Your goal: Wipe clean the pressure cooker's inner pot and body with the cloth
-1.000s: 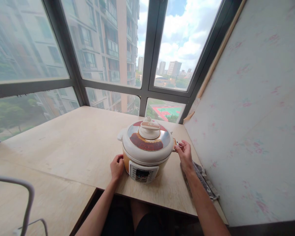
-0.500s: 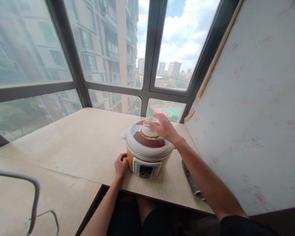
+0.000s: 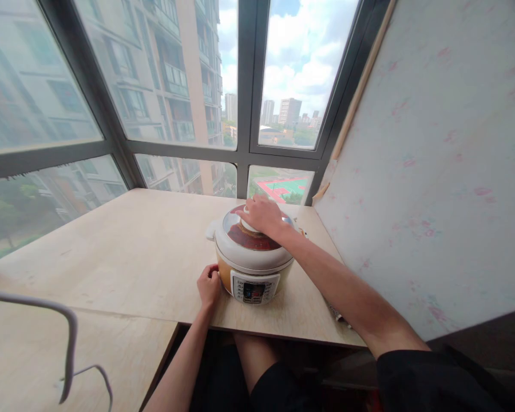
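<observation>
A white and gold electric pressure cooker (image 3: 254, 260) stands upright on the wooden tabletop, its control panel (image 3: 254, 288) facing me. Its lid (image 3: 249, 239) has a dark red top and sits on the body. On top, my right hand (image 3: 262, 214) is closed over the lid's white knob, mostly covering it. Beside the cooker's lower left side is my left hand (image 3: 209, 286), with fingers curled in and knuckles against or very near the wall of the pot. I see nothing in it.
Windows (image 3: 175, 114) rise behind the tabletop (image 3: 124, 252), and a flowered wall (image 3: 429, 171) bounds it on the right. A grey cable (image 3: 71, 337) loops at the lower left. A dark cloth (image 3: 341, 316) lies partly under my right forearm.
My right hand has moved farther over the knob and closed around it. The left hand stays by the cooker's side. The view has shifted slightly.
</observation>
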`<action>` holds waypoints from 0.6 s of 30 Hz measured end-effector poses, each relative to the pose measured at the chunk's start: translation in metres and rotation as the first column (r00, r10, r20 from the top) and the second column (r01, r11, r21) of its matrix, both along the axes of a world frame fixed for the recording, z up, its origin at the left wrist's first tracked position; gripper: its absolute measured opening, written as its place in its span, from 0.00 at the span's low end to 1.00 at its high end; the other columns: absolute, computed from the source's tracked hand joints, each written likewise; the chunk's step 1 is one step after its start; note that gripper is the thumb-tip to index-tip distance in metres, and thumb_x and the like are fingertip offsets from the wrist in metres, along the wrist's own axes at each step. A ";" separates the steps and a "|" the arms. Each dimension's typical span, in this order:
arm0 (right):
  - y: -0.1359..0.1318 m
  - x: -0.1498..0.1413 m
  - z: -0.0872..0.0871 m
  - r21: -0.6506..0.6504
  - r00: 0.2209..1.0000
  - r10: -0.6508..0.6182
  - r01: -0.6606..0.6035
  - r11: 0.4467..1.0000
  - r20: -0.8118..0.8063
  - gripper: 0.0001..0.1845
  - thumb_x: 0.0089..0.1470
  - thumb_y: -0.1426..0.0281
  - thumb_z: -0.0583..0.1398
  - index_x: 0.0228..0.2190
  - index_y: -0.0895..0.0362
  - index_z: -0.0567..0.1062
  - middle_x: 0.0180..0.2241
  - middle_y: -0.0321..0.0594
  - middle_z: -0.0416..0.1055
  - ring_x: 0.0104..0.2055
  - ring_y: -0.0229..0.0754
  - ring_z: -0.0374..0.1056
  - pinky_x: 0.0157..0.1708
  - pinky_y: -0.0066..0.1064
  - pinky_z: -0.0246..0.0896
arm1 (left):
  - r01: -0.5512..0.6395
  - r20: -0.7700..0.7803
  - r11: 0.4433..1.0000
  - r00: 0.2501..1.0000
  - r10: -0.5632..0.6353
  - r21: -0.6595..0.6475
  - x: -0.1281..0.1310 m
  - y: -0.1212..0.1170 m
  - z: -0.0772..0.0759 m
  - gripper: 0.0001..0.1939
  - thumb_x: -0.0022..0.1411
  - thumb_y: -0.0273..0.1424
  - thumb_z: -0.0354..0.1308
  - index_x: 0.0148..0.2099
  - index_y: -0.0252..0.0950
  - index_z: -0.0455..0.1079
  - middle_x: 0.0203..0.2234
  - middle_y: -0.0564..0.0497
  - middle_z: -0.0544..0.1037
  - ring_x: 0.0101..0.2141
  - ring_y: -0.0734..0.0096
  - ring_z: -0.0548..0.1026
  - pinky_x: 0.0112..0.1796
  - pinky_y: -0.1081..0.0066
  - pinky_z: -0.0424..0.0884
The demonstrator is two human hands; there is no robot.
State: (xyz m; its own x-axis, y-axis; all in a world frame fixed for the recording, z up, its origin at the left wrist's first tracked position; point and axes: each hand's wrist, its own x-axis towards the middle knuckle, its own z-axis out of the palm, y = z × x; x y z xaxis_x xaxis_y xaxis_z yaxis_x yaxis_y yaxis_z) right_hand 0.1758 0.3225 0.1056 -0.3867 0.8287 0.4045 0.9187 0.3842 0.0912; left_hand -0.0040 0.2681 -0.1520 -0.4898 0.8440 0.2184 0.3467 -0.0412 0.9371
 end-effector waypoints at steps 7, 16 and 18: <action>0.002 0.007 0.005 -0.041 0.994 0.107 -0.107 0.993 0.003 0.28 0.67 0.51 0.50 0.43 0.62 0.76 0.45 0.54 0.73 0.51 0.53 0.67 0.43 0.38 0.65 | -0.009 -0.009 1.000 1.000 0.009 -0.008 0.001 -0.002 0.005 0.17 0.52 0.34 0.48 0.37 0.36 0.76 0.35 0.46 0.82 0.38 0.60 0.78 0.42 0.65 0.72; 0.014 0.015 0.004 -0.034 0.968 0.243 -0.241 0.970 0.069 0.30 0.67 0.50 0.50 0.44 0.63 0.77 0.45 0.53 0.73 0.50 0.52 0.68 0.42 0.37 0.64 | -0.009 0.041 1.000 0.999 0.009 -0.011 0.004 -0.003 0.009 0.21 0.60 0.45 0.48 0.35 0.36 0.75 0.32 0.47 0.80 0.37 0.61 0.76 0.41 0.66 0.71; 0.017 0.016 0.003 -0.030 0.961 0.264 -0.263 0.964 0.075 0.29 0.67 0.50 0.51 0.43 0.63 0.77 0.44 0.53 0.73 0.50 0.52 0.68 0.43 0.36 0.63 | 0.005 0.036 1.000 0.999 -0.005 -0.006 0.005 -0.006 0.011 0.23 0.63 0.47 0.46 0.34 0.36 0.74 0.32 0.48 0.79 0.36 0.62 0.75 0.40 0.67 0.70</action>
State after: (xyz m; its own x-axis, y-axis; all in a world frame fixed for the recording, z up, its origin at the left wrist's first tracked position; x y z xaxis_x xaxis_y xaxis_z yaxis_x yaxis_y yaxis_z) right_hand 0.1921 0.3391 0.1089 -0.6221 0.7006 0.3496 0.7750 0.6143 0.1480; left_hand 0.0010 0.2623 -0.1408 -0.4932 0.8477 0.1955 0.3124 -0.0372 0.9492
